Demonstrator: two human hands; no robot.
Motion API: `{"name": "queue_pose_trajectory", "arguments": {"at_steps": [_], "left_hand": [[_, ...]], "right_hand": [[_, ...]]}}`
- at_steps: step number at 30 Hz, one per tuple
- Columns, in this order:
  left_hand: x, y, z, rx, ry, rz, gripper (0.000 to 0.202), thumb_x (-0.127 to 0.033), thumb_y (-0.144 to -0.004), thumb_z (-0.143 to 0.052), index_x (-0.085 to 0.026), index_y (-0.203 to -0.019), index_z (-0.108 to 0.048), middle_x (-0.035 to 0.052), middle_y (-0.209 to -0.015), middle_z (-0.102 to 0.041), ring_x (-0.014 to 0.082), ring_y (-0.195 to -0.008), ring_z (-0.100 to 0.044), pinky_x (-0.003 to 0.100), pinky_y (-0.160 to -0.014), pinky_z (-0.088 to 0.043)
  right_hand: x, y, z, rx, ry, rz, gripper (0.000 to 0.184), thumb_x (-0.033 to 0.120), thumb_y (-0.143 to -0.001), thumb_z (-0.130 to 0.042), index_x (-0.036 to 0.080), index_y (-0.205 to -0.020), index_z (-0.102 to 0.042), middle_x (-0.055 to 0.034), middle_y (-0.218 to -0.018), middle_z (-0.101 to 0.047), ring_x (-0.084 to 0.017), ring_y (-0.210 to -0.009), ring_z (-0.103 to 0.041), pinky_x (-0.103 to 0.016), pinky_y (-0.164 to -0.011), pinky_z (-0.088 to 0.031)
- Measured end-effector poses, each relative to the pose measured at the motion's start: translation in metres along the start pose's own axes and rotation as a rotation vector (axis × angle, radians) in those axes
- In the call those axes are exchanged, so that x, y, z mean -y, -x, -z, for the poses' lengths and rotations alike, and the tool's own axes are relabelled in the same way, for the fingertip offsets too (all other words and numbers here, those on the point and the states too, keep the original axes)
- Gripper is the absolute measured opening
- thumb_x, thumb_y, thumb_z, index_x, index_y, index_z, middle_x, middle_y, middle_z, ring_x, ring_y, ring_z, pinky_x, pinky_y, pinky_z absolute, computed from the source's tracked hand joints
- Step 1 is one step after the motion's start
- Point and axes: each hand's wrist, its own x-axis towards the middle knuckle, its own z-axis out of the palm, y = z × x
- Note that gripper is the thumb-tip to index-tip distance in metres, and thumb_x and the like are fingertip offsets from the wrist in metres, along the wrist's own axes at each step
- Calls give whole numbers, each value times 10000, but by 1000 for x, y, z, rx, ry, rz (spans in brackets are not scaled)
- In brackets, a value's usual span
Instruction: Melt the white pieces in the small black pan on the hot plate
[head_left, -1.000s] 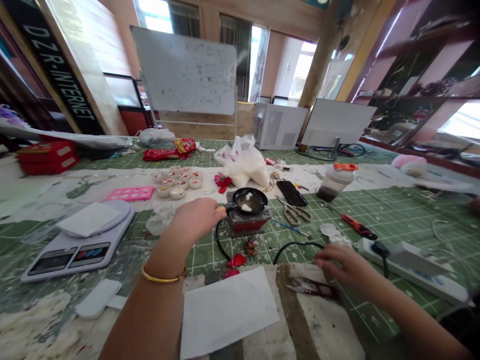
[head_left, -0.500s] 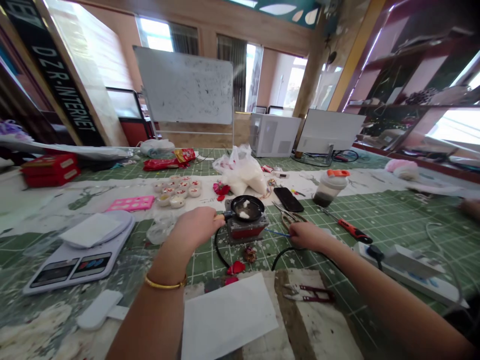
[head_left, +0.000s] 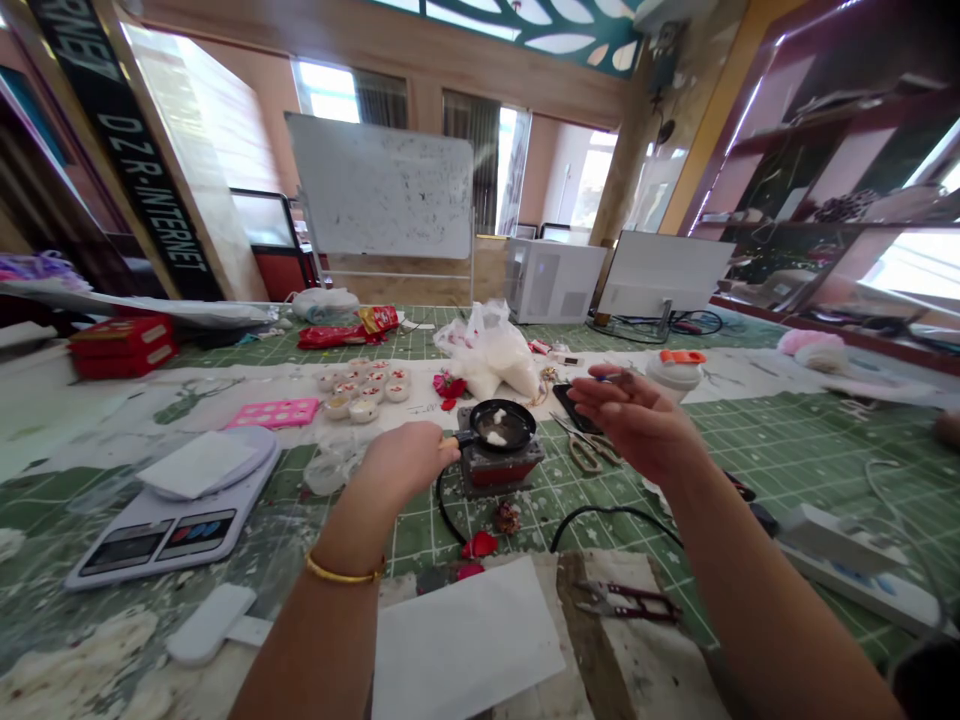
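- Black mini frying pan [head_left: 501, 425]: sits on a small red-and-grey electric hot plate [head_left: 501, 474], near the middle of the green cutting mat [head_left: 420, 530]; two or three white lumps [head_left: 495, 436] lie inside.
- Left hand [head_left: 405, 464]: fingers curled together, clamped on the pan's short handle; gold bangle [head_left: 343, 574] on the wrist.
- Right hand [head_left: 636, 420]: raised above the mat, to the right of the pan, palm up, fingers loosely spread; a thin rod [head_left: 609, 378] shows at the fingertips, pinched or merely behind them, cannot tell.
- Beneath the right hand: tan-handled scissors [head_left: 583, 450], just beside the hot plate; black phone [head_left: 571, 406], partly hidden.
- Around the hot plate: red petals [head_left: 478, 544], black cord [head_left: 615, 512].
- Nearer the body: white paper sheet [head_left: 465, 640], red-handled thread snips [head_left: 626, 602].
- Farther left: digital kitchen scale [head_left: 172, 510], pink mould [head_left: 274, 412], small white cups [head_left: 364, 392].
- Behind the pan: white plastic bag [head_left: 487, 350].
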Motion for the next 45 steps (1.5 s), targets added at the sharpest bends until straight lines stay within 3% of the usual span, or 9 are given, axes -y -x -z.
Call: {"name": "queue_pose_trajectory", "arguments": {"at_steps": [3,6,12,15,23,28,36,41,45], "left_hand": [[0,0,0,-13,3,-1,400,-475,-749,-321,-182,-742,-594,90,-816,-632,199,-709,-570,252,-543,-360],[0,1,0,-10,9,2,386,-459,-749,-326,-180,-722,-592,84,-782,-632,192,-702,-569,243,-533,-348],[-2,3,2,-1,24,-4,373,-456,-754,-327,-187,-687,-576,79,-751,-635,184,-667,-561,243,-528,-339],[-2,3,2,-5,22,2,369,-456,-752,-326,-190,-697,-575,79,-764,-635,189,-666,-560,248,-522,-337],[-1,3,1,-18,23,-11,353,-450,-750,-339,-185,-675,-561,74,-736,-629,190,-664,-562,247,-509,-321],[-1,3,-1,-19,21,-3,372,-460,-754,-337,-177,-680,-566,75,-732,-627,193,-676,-574,249,-507,-319],[0,3,-3,-47,8,-12,392,-468,-764,-312,-181,-680,-564,63,-717,-624,193,-663,-577,249,-487,-301],[-1,4,-2,-36,19,-15,410,-478,-765,-304,-173,-695,-570,77,-717,-627,197,-674,-580,251,-483,-294],[0,4,-2,-34,20,-5,418,-493,-758,-315,-168,-720,-575,82,-731,-629,202,-683,-581,254,-491,-302]], "right_hand": [[4,-13,-19,-97,108,86,230,304,-683,-591,209,-882,-526,-5,-762,-636,-139,-737,-595,-330,-740,-446],[-2,-23,-30,-162,299,108,284,415,-740,-502,164,-855,-568,-2,-623,-592,-109,-575,-544,-272,-610,-441],[-14,-27,-25,-203,1043,74,356,448,-772,-414,160,-746,-622,-43,-723,-617,-151,-686,-538,-254,-617,-373],[-10,-21,-20,-174,1232,36,362,423,-793,-373,162,-756,-621,-61,-753,-629,-161,-705,-547,-251,-616,-357],[-11,-9,-39,104,1066,26,352,424,-799,-347,193,-783,-612,-4,-629,-590,-121,-568,-504,-224,-513,-328],[-19,-11,-49,30,1065,23,301,393,-774,-395,200,-835,-617,8,-571,-567,-120,-530,-490,-226,-505,-319],[-16,-7,-51,55,1093,44,286,378,-784,-386,203,-828,-608,-7,-660,-607,-130,-587,-520,-228,-554,-340],[-24,-16,-49,-62,1122,57,308,379,-798,-368,214,-909,-603,-26,-742,-630,-150,-686,-555,-235,-612,-364],[-28,-20,-49,9,1197,52,320,356,-813,-358,217,-973,-597,-44,-850,-638,-167,-784,-559,-251,-667,-362]]}}
